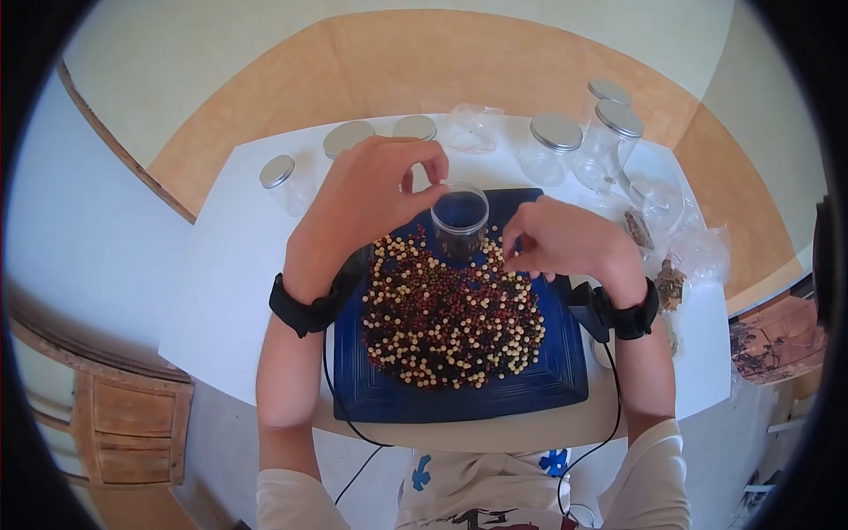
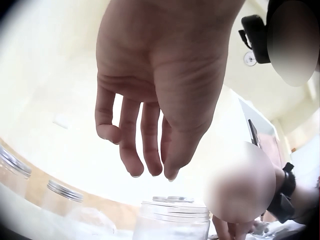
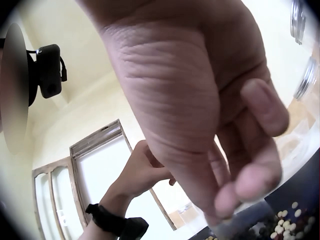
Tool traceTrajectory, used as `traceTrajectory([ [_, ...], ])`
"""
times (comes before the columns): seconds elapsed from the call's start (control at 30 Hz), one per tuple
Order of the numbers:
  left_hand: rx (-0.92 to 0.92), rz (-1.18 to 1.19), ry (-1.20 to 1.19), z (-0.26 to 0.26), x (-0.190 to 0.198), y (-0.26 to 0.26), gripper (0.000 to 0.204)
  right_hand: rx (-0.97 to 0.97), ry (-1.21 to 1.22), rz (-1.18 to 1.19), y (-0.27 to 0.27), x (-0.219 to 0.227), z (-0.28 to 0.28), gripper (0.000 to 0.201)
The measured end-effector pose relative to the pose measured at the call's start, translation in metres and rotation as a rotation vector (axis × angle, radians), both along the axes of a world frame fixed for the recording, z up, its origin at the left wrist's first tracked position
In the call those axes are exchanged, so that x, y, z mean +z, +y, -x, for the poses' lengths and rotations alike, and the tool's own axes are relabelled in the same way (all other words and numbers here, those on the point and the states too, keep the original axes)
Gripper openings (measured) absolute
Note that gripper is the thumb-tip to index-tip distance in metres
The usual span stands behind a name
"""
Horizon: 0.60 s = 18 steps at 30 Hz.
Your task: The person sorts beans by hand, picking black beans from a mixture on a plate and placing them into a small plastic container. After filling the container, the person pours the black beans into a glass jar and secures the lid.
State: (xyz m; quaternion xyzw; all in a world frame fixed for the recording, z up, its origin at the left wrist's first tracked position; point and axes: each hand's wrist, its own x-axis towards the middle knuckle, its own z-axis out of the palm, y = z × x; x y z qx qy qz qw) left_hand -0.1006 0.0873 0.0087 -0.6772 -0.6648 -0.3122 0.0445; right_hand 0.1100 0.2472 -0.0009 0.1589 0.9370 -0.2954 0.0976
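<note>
A clear open jar (image 1: 460,231) stands at the back of a blue square tray (image 1: 459,408). Spread over the tray is a heap of mixed beans (image 1: 455,327), cream, dark red, green and black. My left hand (image 1: 375,190) hovers at the jar's rim, fingers bent loosely, a gap between thumb and forefinger. Nothing shows between those fingers in the left wrist view, where the jar (image 2: 172,222) is below them. Over the right back edge of the heap is my right hand (image 1: 565,237), thumb and fingertips drawn together; I cannot tell whether a bean is between them.
Lidded glass jars line the white table's (image 1: 221,300) back edge, with a jar (image 1: 287,181) at left and a jar (image 1: 552,146) at right. Clear plastic bags (image 1: 698,256) and small brown packets lie at right. A cable (image 1: 609,397) runs down from the right wrist.
</note>
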Motion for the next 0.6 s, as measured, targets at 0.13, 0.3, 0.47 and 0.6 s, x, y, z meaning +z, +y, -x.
traceTrajectory([
  [0.13, 0.090, 0.085, 0.004, -0.004, 0.007, -0.007, 0.017, -0.013, -0.049, -0.110, 0.006, -0.017, -0.003, 0.013],
  [0.3, 0.134, 0.288, -0.077, 0.006, 0.010, -0.018, 0.020, -0.045, -0.007, -0.063, 0.003, -0.020, -0.007, 0.004],
  [0.47, 0.087, 0.643, -0.054, 0.019, -0.003, -0.020, 0.014, -0.044, -0.048, -0.089, 0.001, -0.031, -0.003, 0.007],
  [0.6, 0.024, 0.745, -0.087, 0.028, -0.037, -0.011, 0.021, -0.048, -0.059, -0.079, -0.002, -0.033, -0.001, 0.008],
])
